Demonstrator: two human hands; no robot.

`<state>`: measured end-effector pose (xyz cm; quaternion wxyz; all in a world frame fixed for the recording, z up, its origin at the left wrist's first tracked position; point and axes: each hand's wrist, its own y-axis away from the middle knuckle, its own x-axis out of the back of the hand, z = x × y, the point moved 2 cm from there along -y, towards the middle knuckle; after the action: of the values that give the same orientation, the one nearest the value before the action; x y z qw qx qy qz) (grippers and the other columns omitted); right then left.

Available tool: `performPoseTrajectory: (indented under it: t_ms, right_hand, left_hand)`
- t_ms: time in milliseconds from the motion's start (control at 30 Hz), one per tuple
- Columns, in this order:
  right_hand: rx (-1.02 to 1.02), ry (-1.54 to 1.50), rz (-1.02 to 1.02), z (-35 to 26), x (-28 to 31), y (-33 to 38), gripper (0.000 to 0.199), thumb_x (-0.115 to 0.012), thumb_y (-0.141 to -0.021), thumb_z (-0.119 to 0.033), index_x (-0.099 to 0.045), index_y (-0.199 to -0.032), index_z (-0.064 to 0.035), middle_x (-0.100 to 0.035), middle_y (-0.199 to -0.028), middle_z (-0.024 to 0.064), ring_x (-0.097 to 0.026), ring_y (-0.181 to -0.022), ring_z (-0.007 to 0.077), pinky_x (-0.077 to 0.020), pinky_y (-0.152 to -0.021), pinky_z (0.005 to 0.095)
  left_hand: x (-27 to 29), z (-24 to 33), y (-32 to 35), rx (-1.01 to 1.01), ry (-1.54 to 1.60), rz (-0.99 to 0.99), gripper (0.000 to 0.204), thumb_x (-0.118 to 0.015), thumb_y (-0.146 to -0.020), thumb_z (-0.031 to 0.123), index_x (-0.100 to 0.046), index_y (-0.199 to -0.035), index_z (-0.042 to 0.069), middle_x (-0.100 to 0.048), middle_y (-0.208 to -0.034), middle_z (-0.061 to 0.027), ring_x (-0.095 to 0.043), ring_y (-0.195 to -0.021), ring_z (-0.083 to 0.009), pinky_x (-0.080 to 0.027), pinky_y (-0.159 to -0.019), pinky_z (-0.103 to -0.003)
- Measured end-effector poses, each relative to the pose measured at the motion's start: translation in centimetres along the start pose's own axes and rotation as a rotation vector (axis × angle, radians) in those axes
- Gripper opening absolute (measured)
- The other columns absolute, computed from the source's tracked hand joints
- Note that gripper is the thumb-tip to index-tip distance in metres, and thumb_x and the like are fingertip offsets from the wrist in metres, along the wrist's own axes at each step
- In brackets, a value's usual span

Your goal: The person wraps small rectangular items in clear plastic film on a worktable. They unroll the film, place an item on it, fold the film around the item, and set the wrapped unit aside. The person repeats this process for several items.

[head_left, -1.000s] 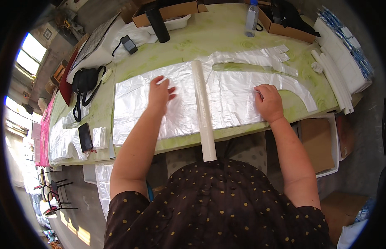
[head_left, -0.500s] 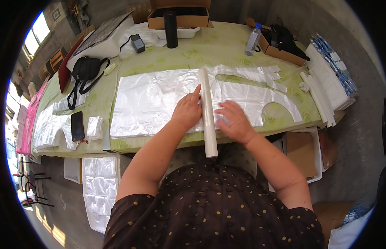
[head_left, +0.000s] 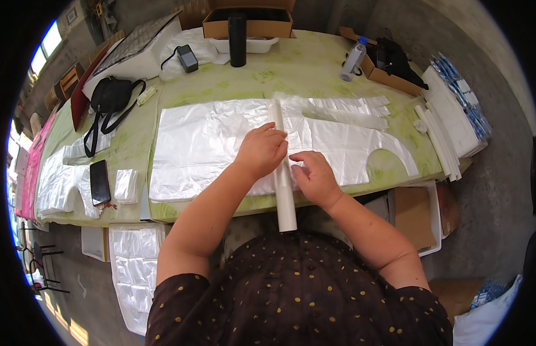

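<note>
A thin, shiny plastic apron (head_left: 204, 144) lies spread flat on the table, its cut-out end to the right. Across its middle rests a long white tube (head_left: 286, 207), whose near end sticks out past the table edge toward me. My left hand (head_left: 262, 149) is bent over the tube from the left, its fingers curled onto the top. Just right of the tube is my right hand (head_left: 315, 180), holding nothing that I can see. Its index finger and thumb are apart, with the tips close to the tube; whether they touch it I cannot tell.
A phone (head_left: 99, 183), a folded plastic stack (head_left: 126, 186) and a black bag (head_left: 111, 97) lie left. A black bottle (head_left: 237, 40) stands at the back; a water bottle (head_left: 354, 59) and an open carton (head_left: 389, 76) are back right. White rolls (head_left: 439, 141) lie along the right edge.
My left hand has moved from the tube's left side onto its top, fingers curling over. My right hand has come in closer. The tube's near end has shifted slightly left and toward me.
</note>
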<state>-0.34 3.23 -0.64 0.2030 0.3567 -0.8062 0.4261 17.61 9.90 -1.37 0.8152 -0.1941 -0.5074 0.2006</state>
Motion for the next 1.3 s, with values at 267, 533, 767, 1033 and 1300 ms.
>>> performPoseTrajectory:
  t_ms: [267,533,767,1033,1300]
  right_hand:
    - [0.088,0.255,-0.255,5.2,-5.2,-4.7,0.039,-0.065,-0.089,-0.021,-0.063,-0.126,-0.0070,-0.055,-0.143,0.0154,-0.048,-0.135,0.0361,-0.0351,-0.114,0.0512]
    - [-0.387,0.451,-0.474,10.2,-5.6,-13.9,0.066,-0.056,-0.094,-0.050,-0.052,-0.145,-0.0093,-0.060,-0.142,0.0163,-0.056,-0.132,0.0317,-0.0400,-0.113,0.0436]
    - [-1.179,-0.322,0.421,26.1,11.1,-10.8,0.059,-0.067,-0.096,-0.035,-0.041,-0.142,-0.0094,-0.063,-0.109,0.0131,-0.066,-0.086,0.0247,-0.0546,-0.063,0.0392]
    - [-1.034,-0.232,0.609,26.5,20.1,-3.3,0.063,-0.068,-0.090,-0.017,-0.044,-0.149,-0.0149,-0.060,-0.115,0.0138,-0.065,-0.079,0.0263,-0.0556,-0.063,0.0396]
    - [-0.458,0.402,-0.200,11.1,1.4,-7.5,0.054,-0.075,-0.086,-0.034,-0.063,-0.138,-0.0260,-0.026,-0.164,0.0208,-0.023,-0.152,0.0388,-0.0213,-0.123,0.0527]
  left_hand:
    - [2.9,-0.2,3.7,0.055,0.112,-0.163,0.051,-0.065,-0.090,0.022,-0.057,-0.138,0.007,-0.052,-0.149,-0.0147,-0.034,-0.147,-0.0420,-0.033,-0.120,-0.048]
    - [3.4,-0.5,4.8,0.114,0.147,-0.151,0.055,-0.062,-0.087,0.016,-0.056,-0.141,0.006,-0.040,-0.159,-0.0177,-0.029,-0.151,-0.0410,-0.031,-0.122,-0.048]
    - [3.1,-0.3,4.4,0.114,0.207,-0.108,0.055,-0.061,-0.087,0.015,-0.056,-0.140,0.005,-0.042,-0.158,-0.0176,-0.030,-0.151,-0.0395,-0.030,-0.122,-0.047]
    - [3.3,-0.2,4.4,0.121,0.220,-0.111,0.055,-0.063,-0.086,0.014,-0.056,-0.140,0.004,-0.043,-0.157,-0.0173,-0.030,-0.151,-0.0390,-0.031,-0.122,-0.047]
    - [3.3,-0.6,5.0,0.099,0.193,-0.091,0.056,-0.063,-0.086,0.012,-0.055,-0.141,0.004,-0.044,-0.157,-0.0166,-0.030,-0.151,-0.0390,-0.030,-0.122,-0.046]
